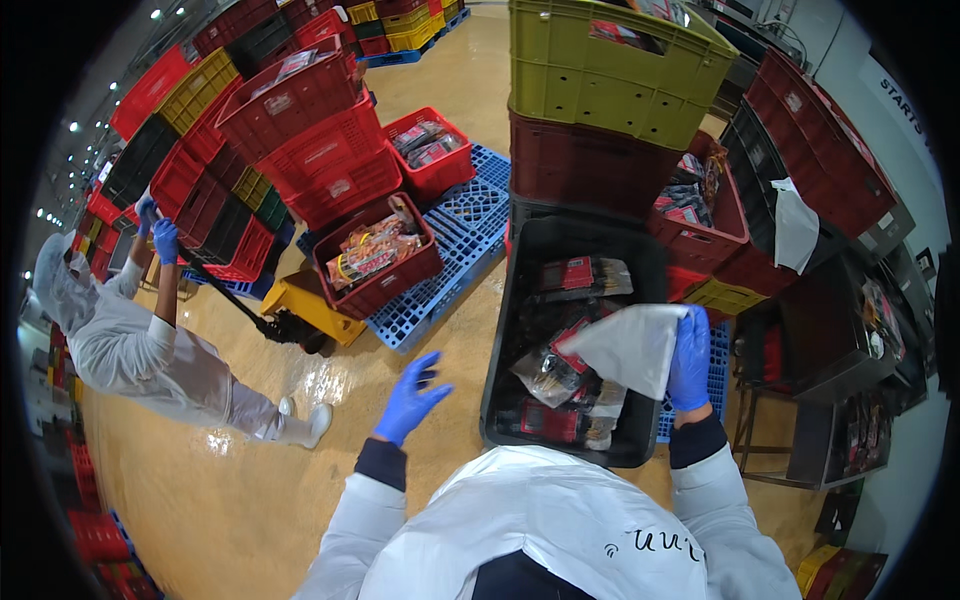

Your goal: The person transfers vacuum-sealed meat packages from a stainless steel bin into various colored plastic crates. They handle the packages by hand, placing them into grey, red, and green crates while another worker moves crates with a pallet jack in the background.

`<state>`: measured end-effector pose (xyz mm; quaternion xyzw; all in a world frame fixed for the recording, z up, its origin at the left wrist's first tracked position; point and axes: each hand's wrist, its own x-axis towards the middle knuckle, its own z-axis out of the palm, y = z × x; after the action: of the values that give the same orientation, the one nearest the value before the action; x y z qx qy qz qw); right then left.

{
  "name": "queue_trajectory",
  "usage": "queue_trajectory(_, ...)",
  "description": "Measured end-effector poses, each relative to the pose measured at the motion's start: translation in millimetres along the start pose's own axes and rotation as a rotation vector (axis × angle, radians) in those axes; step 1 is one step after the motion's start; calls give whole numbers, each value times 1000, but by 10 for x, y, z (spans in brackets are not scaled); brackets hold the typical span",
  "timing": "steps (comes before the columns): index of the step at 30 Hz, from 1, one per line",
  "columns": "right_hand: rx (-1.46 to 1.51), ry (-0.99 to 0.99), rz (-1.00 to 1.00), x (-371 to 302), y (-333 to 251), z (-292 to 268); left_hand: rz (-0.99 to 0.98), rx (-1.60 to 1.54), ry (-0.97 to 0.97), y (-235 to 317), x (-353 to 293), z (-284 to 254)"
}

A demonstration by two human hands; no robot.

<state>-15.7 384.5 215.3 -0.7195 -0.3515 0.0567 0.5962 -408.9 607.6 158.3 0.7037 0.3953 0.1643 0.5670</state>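
White sheet [628,350]: state its location in the head view.

It is suspended over the right-hand portion of the black crate [640,440], above part of the contents. Its upper right corner is at the right hand [690,365]; the remainder extends to the left.

Specify the condition of each hand.

Right hand: blue-gloved, fingers closed on the edge of the sheet, grasping it. Left hand [408,402]: blue-gloved, released, fingers extended, slightly bent, with gaps between them. It is positioned above the floor [250,500], to the left of the black crate and apart from it.

List quantities at the work position.

White sheets: two. One is in the right hand; the second sheet [795,228] hangs against the crates at the right. Packs [548,422] in the black crate: at least four, dark with red labels. The exact total cannot be determined, because they overlap and the sheet covers some. Stack beyond the black crate: one olive crate [610,75] on top of one dark red crate [585,165].

List quantities to the left.

At the blue pallet [470,215]: one stack of red crates [325,140], three tiers visible, and two filled crates [390,280] near it, one dark red and one bright red. Co-worker [130,330]: one, in white, both gloved hands at the upper end of a dark handle [225,288].
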Motion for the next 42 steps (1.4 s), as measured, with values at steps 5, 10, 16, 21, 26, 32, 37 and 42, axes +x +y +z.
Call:
queue_trajectory(5,560,258,124,538,-394,282,-132,-651,-688,1257,621,1107)
queue_trajectory(10,870,265,301,716,-390,433,-186,-1083,-491,1823,1360,1729)
queue_trajectory(16,497,113,301,573,247,323,-21,-1101,-59,1868,1836,1713)
queue_trajectory(21,311,-79,336,144,657,239,336,-265,292,1665,1706,1549)
queue_trajectory(26,527,-276,583,-82,986,28,73,-840,239,1444,1379,1727)
queue_trajectory(32,596,-462,732,-65,357,492,-35,-876,318,1133,1003,1292)
queue_trajectory(37,558,-581,884,-236,172,1097,-74,-942,329,965,832,803)
queue_trajectory(42,637,-466,873,-355,79,1494,-68,-923,325,765,668,385)
